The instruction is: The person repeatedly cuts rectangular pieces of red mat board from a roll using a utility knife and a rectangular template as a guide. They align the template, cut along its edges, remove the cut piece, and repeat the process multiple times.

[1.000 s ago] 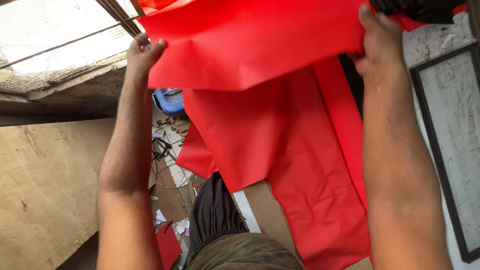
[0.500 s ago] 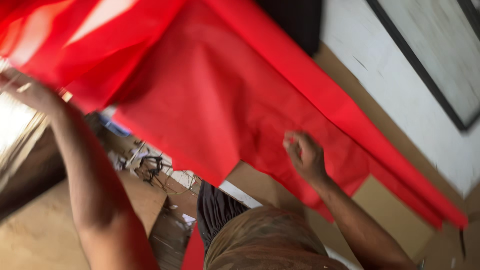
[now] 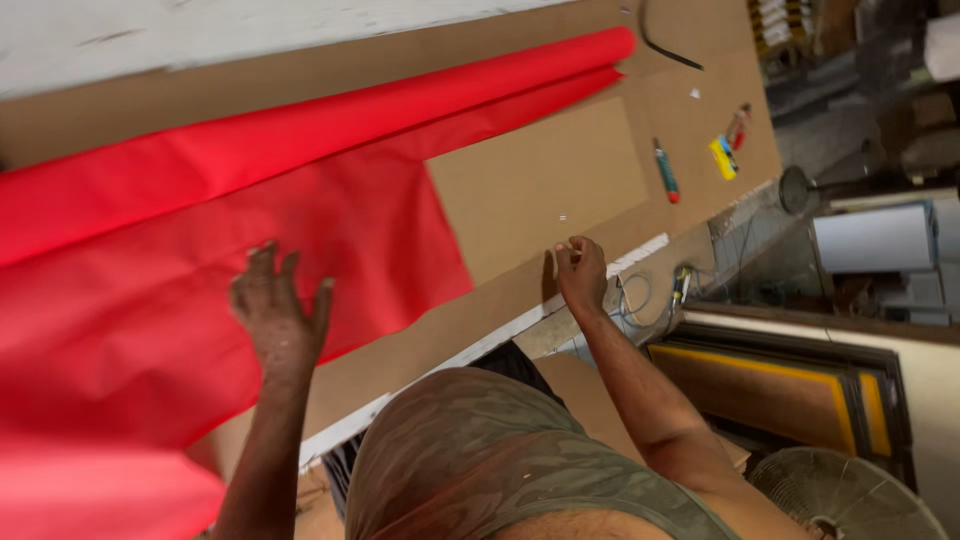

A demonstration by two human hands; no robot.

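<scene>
A large red sheet (image 3: pixel 200 250) lies spread over a brown tabletop (image 3: pixel 540 180), with one long edge folded over towards the far side. My left hand (image 3: pixel 280 315) lies flat on the sheet near its front edge, fingers spread, holding nothing. My right hand (image 3: pixel 580 270) rests on the bare tabletop by the near edge, clear of the sheet. Its fingers are curled, and I cannot make out whether something small and pale sits at the thumb.
On the far right of the tabletop lie a teal and red pen (image 3: pixel 665 170), a small yellow item (image 3: pixel 722 155) and a black curved strip (image 3: pixel 665 45). Beyond the table edge are framed boards (image 3: pixel 780 390), a fan (image 3: pixel 850 495) and a white box (image 3: pixel 875 235).
The red sheet, held up in the air before, now lies on the table. Both hands have come down: the left onto the sheet, the right onto the table edge.
</scene>
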